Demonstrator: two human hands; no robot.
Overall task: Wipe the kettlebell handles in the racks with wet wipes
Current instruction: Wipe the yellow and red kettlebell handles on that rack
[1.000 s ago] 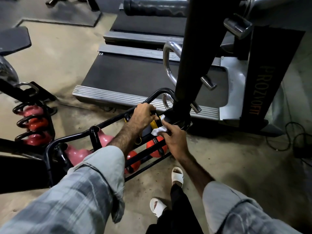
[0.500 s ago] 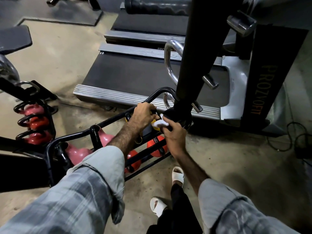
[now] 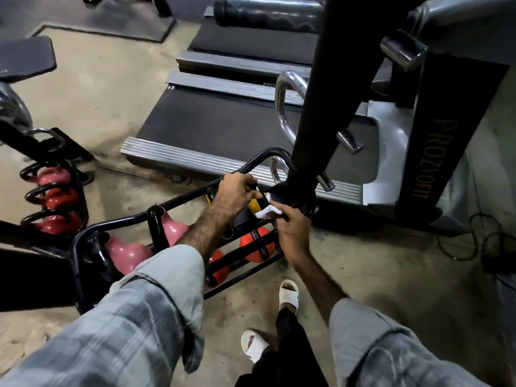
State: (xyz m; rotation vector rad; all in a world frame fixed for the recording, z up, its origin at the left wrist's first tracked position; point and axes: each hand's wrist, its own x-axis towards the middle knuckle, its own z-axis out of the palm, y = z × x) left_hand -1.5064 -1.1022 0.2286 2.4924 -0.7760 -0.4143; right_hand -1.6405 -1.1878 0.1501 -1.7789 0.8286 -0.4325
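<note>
Centre frame: left hand (image 3: 234,192) reaches in from lower left, forearm extended, fingers curled round the black handle of the yellow kettlebell (image 3: 255,205) at the rack (image 3: 252,164) top. Right hand (image 3: 293,227), from lower right, wrist bent, pinches a crumpled white wet wipe (image 3: 268,211) against that handle. Orange kettlebell (image 3: 255,245) sits just below.

- "PROZYOFIT" runs in orange-gold capitals down the dark upright (image 3: 435,152) of the near treadmill (image 3: 223,127), reading top to bottom.
- The letters "PRO" show in small pale print on the rear edge of the second treadmill (image 3: 245,65); a chrome handle (image 3: 284,107) hides the rest of the word.
</note>
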